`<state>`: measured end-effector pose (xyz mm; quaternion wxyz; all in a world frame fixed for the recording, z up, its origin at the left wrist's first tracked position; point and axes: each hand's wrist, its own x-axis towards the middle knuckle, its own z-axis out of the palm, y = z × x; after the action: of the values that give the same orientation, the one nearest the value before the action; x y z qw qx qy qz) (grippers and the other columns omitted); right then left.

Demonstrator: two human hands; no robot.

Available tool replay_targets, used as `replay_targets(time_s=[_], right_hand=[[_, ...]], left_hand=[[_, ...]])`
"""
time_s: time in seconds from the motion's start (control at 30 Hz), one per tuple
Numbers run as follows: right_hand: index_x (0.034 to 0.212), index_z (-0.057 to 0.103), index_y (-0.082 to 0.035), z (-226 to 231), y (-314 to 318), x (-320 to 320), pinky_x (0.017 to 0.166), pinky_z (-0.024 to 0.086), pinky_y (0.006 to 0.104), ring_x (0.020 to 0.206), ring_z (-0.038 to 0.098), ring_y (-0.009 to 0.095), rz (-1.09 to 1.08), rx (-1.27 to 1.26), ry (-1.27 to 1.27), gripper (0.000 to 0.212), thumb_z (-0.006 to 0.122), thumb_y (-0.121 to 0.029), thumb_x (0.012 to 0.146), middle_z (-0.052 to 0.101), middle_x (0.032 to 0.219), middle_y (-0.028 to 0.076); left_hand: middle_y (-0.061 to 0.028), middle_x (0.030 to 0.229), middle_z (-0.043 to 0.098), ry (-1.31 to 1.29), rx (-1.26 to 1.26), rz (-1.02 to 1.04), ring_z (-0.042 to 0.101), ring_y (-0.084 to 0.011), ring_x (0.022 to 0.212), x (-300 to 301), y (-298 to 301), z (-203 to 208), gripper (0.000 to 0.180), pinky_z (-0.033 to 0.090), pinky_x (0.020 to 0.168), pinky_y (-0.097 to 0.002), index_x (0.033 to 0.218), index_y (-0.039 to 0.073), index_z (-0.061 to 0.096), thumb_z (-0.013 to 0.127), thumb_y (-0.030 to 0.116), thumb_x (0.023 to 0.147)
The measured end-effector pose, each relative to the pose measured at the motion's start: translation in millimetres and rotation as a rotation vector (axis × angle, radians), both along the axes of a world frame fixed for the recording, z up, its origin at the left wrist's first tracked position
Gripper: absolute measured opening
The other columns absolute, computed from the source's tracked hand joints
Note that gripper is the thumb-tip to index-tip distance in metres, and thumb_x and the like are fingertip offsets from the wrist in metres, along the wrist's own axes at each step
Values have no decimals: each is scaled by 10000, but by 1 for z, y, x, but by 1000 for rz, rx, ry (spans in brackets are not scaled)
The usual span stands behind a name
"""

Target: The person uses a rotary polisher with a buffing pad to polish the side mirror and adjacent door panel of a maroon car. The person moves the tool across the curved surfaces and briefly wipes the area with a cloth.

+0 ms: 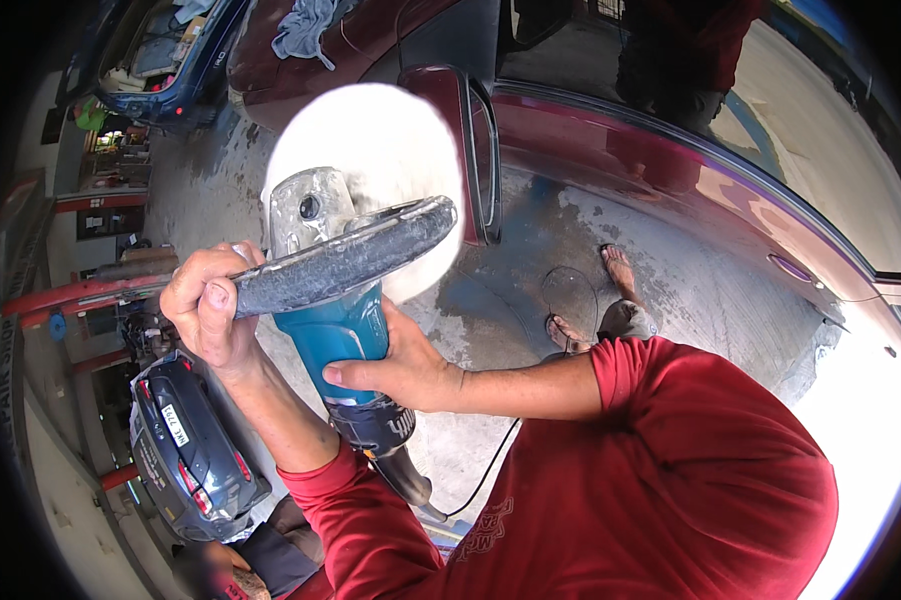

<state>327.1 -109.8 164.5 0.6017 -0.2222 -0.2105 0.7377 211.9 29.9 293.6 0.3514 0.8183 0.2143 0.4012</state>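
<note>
Both my hands are on a teal and black power polisher (342, 335). My left hand (213, 305) is wrapped round the left end of its black, worn loop handle (350, 252). My right hand (415, 362) grips the teal body, thumb across the top. A large round white polishing pad (395, 140) sits at the tool's far end. Beside it is the side mirror (482, 160) of a maroon car (590, 135); I cannot tell whether the pad touches it. The rear of the polisher points back toward my red shirt.
A black power cord (488, 475) runs from the polisher's rear, and a thin cable loop (570, 280) lies near my feet. A blue cloth (305, 32) rests on the maroon car. Left are an opened blue vehicle (195, 85), a dark car (175, 475) and another person (255, 560).
</note>
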Motion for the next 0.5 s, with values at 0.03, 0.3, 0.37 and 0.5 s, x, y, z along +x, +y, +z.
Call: replay_targets(time_s=[0.03,0.3,0.37,0.5], right_hand=[[1546,382,55,-7,2,-1,1145,497,408,1315,604,249,27,22,-18,973,923,-253,798,622,1384,197],[1560,396,33,-58,-26,21,1115,514,411,1259,651,275,99,119,-511,1069,947,-329,717,663,1348,196],[1540,406,38,-75,-32,38,1098,526,413,1222,674,289,140,178,-616,1059,948,-338,711,687,1292,205],[1473,437,51,-104,-43,69,1024,562,440,1132,728,347,280,283,-797,1009,943,-360,702,725,1187,239]], left_hand=[[-87,650,528,-28,27,54,427,-166,562,-4,-1,-4,499,364,581,-366,820,-79,639,740,384,978],[-80,623,532,-239,8,45,445,-186,552,-41,-60,-77,553,354,596,-403,815,-41,627,771,474,958],[-81,617,536,-293,0,126,460,-191,556,-45,-86,-106,582,368,613,-420,800,-26,619,762,516,955],[-70,605,539,-286,4,243,501,-206,568,-47,-135,-156,645,423,680,-455,785,-10,613,731,602,949]])
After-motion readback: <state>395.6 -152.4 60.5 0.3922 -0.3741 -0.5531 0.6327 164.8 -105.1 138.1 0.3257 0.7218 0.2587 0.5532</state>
